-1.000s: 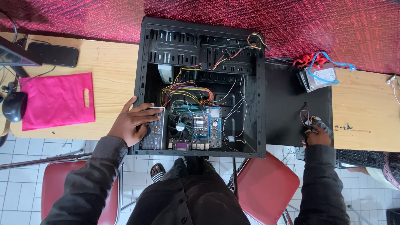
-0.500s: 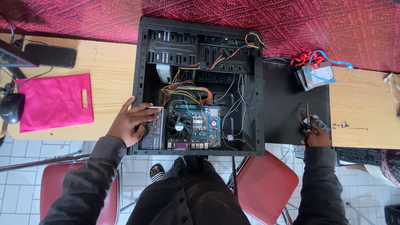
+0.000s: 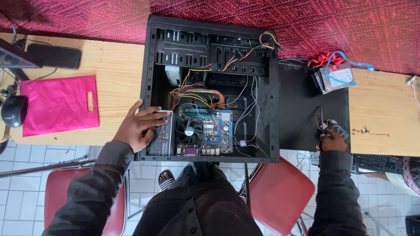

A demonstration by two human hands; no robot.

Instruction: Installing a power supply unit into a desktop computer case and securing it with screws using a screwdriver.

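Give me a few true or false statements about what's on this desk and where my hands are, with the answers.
1. The left hand rests on the edge of the open computer case. True.
2. The pink bag lies inside the case. False: it lies on the wooden table, left of the case.
3. The right hand holds a small dark tool on the black panel. True.
4. The hard drive with red and blue cables sits left of the case. False: it sits to the right, at the panel's far corner.
5. A mouse lies at the left edge of the table. True.
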